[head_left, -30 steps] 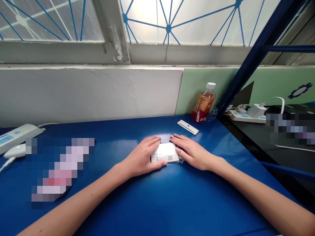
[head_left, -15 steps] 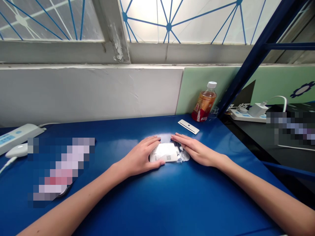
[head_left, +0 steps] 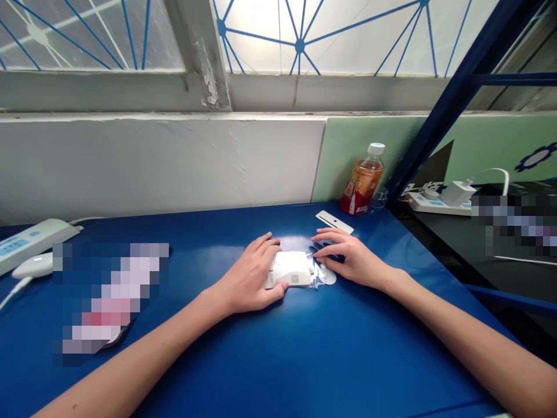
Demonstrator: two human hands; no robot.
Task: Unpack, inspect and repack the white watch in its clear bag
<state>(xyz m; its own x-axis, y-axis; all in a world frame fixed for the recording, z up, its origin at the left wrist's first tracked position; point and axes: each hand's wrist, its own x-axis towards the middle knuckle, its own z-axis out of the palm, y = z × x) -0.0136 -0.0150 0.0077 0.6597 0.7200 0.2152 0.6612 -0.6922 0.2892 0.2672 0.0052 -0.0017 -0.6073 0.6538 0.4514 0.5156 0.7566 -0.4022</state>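
Note:
A small clear plastic packet (head_left: 292,269) with a white printed card inside lies flat on the blue table (head_left: 278,360). A small dark square code shows on the card, and a round whitish piece (head_left: 327,275) is at its right end. My left hand (head_left: 250,278) rests around the packet's left end, thumb along the near edge and fingers stretched beyond the far side, not closed on it. Over the right end hovers my right hand (head_left: 354,258), its fingers apart and slightly bent, fingertips near the crinkled plastic. Whether they touch it I cannot tell.
A white slotted strip (head_left: 334,222) lies behind my right hand, with a drink bottle (head_left: 363,180) by the wall. To the left are a blurred-out flat object (head_left: 117,296), a white mouse-shaped device (head_left: 32,266) and a power strip (head_left: 37,238). A blue metal frame (head_left: 435,128) rises at right.
My right hand has lifted a little and its fingers have spread, uncovering more of the packet's right end. The left hand has shifted slightly left, with its fingers further apart.

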